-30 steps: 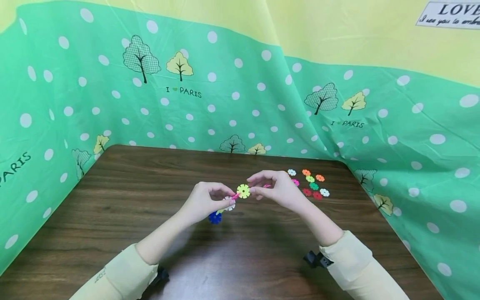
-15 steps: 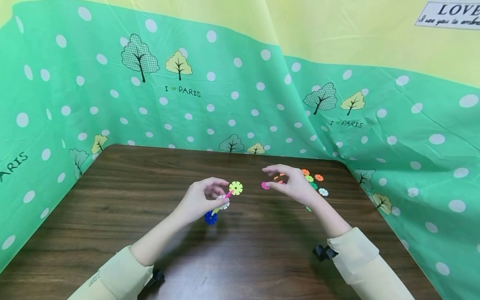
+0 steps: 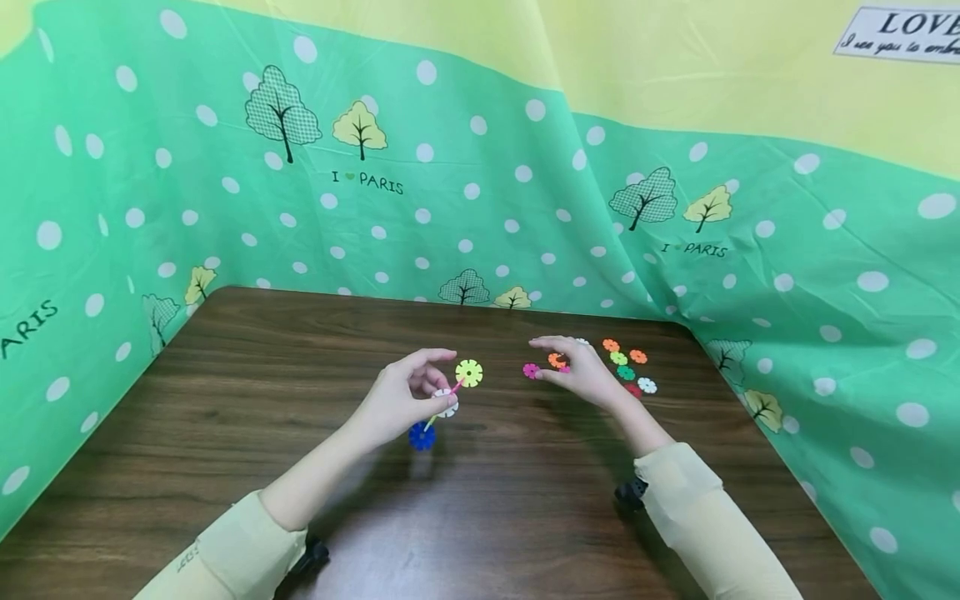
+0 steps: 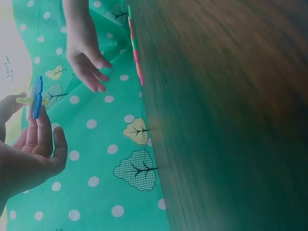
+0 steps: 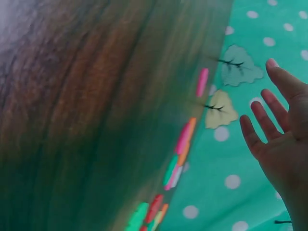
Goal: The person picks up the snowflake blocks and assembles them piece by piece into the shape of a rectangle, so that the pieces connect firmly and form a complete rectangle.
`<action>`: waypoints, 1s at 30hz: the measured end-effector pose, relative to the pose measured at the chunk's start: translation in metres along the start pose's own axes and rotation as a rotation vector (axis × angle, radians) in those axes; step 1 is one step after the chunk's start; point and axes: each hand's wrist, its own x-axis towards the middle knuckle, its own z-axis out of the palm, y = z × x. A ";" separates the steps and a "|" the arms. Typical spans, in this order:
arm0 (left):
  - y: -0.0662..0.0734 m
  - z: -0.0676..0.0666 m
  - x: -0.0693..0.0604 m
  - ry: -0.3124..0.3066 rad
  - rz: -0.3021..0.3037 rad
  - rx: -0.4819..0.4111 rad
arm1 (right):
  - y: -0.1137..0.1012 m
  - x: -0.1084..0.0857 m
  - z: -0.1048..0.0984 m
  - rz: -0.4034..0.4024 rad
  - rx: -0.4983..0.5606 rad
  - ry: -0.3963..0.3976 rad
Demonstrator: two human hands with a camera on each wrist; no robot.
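My left hand (image 3: 397,398) pinches a short chain of slotted, flower-shaped plastic discs between thumb and fingers, above the table. A blue disc (image 3: 422,436) hangs at its lower end, a white disc (image 3: 448,403) is by the thumb, and a yellow disc (image 3: 469,373) tops it beyond a pink disc seen edge-on. The left wrist view shows the blue disc (image 4: 37,97) edge-on. My right hand (image 3: 583,372) hovers over loose discs, its fingers apart. A pink disc (image 3: 530,371) lies just left of its thumb. Nothing is between the fingers in the right wrist view.
Several loose discs lie at the right of the wooden table (image 3: 300,350), among them an orange disc (image 3: 638,357), a green disc (image 3: 626,372) and a white disc (image 3: 647,386). A green polka-dot cloth (image 3: 465,217) hangs behind the table and along its sides.
My right hand has left the chain's yellow disc and moved right to the loose discs. The left hand has shifted slightly left with the chain.
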 end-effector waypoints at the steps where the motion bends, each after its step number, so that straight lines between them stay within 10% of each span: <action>1: 0.000 0.000 0.000 -0.001 0.000 0.002 | 0.003 0.001 0.002 0.011 0.005 -0.010; 15: -0.002 0.000 0.001 -0.003 0.005 -0.002 | 0.035 0.013 0.019 0.144 0.015 -0.177; 30: -0.002 -0.001 0.001 -0.021 0.017 0.004 | 0.029 0.024 0.026 0.142 -0.088 -0.153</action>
